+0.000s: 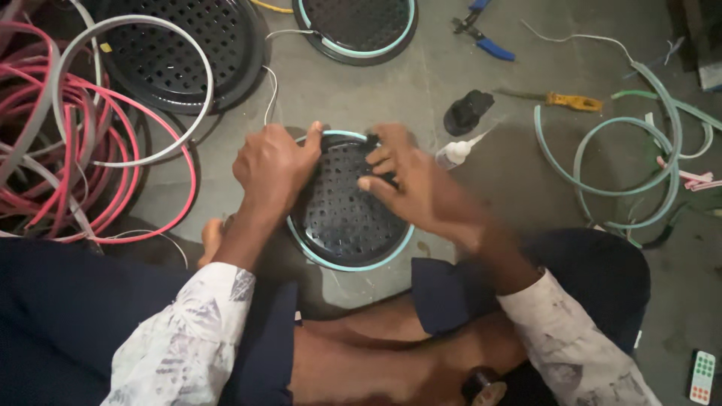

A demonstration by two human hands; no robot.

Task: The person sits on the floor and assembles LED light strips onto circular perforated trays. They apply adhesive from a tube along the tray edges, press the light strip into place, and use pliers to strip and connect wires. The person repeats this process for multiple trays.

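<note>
We are seating the pale teal strip around the black perforated disc [342, 207], which lies between our hands. Left hand [274, 169] grips its upper-left rim; right hand [410, 184] presses curled fingers on top. Next, likely working the strip round the rim; glue bottle [453, 154] sits just beyond the right hand.

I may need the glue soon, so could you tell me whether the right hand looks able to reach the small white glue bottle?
Probably yes: the right hand rests on the perforated disc, and the glue bottle lies just beyond it with bare floor between.
</note>
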